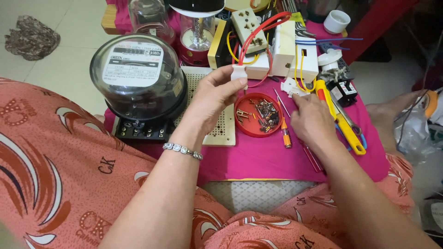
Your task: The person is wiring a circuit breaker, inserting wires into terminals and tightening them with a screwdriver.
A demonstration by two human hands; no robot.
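Note:
My left hand (213,97) is raised over the perforated cream board (224,125) and pinches a small white plastic fitting (239,74) with red wires (258,32) running up from it. My right hand (312,121) rests on the pink cloth (258,157), fingertips touching a small white plastic piece (292,87). Between the hands sits a red round lid (256,114) holding several screws. An orange-handled screwdriver (284,131) lies just left of my right hand.
A round glass-domed electric meter (137,76) on a black base stands at left. Behind are a white socket block (249,26), white switch boxes (295,50) with yellow wires, a lantern (197,30) and a white cup (336,21). Yellow pliers (341,122) lie at right.

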